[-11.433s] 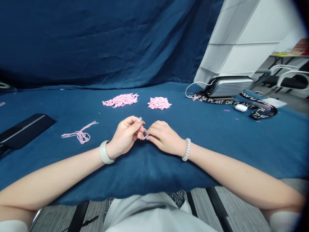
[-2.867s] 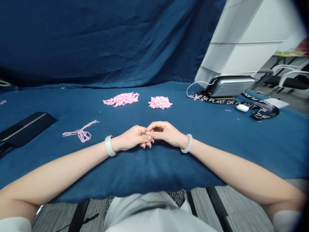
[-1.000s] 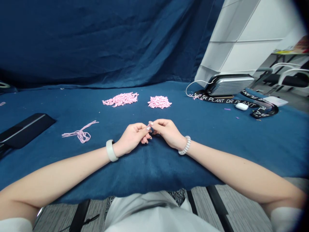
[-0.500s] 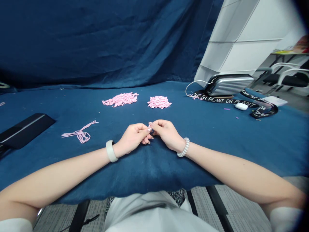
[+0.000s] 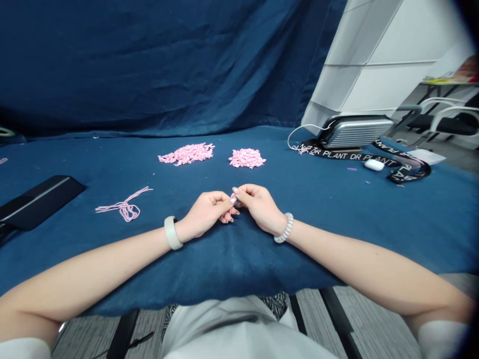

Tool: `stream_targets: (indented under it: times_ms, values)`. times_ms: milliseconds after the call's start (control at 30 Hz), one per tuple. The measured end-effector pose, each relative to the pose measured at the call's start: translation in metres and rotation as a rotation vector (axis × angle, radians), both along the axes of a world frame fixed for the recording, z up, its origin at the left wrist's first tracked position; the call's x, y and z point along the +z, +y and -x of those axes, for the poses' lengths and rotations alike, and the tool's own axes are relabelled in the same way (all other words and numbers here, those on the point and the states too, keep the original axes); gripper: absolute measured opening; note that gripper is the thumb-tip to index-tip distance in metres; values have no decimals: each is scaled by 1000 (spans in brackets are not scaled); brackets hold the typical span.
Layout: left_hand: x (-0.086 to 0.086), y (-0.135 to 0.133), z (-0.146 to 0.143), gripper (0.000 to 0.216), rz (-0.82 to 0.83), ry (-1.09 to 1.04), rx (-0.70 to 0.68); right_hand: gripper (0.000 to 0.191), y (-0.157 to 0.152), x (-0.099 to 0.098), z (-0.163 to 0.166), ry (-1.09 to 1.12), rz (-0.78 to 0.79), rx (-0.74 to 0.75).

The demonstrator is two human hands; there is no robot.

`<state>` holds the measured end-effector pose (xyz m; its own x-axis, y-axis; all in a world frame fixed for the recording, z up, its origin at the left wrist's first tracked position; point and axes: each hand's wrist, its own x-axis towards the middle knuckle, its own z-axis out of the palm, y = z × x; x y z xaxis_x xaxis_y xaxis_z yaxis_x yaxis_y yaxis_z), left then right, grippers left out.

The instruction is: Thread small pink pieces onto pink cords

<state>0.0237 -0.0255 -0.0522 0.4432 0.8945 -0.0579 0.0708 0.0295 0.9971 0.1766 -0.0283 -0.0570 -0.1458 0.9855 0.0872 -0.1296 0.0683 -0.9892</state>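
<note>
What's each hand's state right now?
Left hand: pinched closed; anything held is too small to tell.
Right hand: also pinched closed; contents unclear.

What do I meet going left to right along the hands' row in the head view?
Black flat object with a pale stripe → bundle of pink cords → pale wristband → left hand → right hand → spiral-coil bracelet.

Seen from a single head-worn camera facing forward and down, the cloth-draped worktop [image 5: 337,214] spreads close below, left grip [image 5: 205,212] and right grip [image 5: 260,209] just under mid-frame, the wearer's lap [image 5: 239,331] at the bottom edge, a blue curtain [image 5: 168,65] beyond.
</note>
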Motion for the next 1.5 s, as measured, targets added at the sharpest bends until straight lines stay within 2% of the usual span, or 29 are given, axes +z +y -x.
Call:
stream_targets:
  times_ms: [267, 467, 600, 733, 833, 933, 1100, 1200, 1367, 1500]
  values:
    - [0, 0, 2, 27, 6, -32, -27, 30, 3, 3, -3, 12, -9, 76]
    - [-1, 3, 4, 23, 56, -117, -41, 27, 17, -3, -16, 125, 71, 316]
    - [-1, 5, 6, 23, 49, -92, -104, 29, 19, 1, -22, 22, -1, 467]
    - [2, 8, 9, 24, 59, -29, -228, 22, 18, 8, -25, -93, -121, 546]
    - [4, 10, 11, 22, 78, 6, -308, 17, 18, 8, -25, -111, -146, 579]
    - [5, 11, 11, 23, 83, 15, -315, 15, 18, 6, -23, -72, -119, 514]
    - [4, 10, 6, 24, 149, -85, -192, 18, 18, -1, -19, 11, -111, 312]
    - [4, 8, 4, 24, 176, -113, -154, 20, 17, -1, -19, -52, -168, 212]
    - [8, 3, 3, 21, 150, -70, -166, 18, 6, 8, -16, -220, -331, 111]
    - [13, -1, 3, 21, 126, -120, -191, 18, -4, 14, -14, -227, -376, 46]
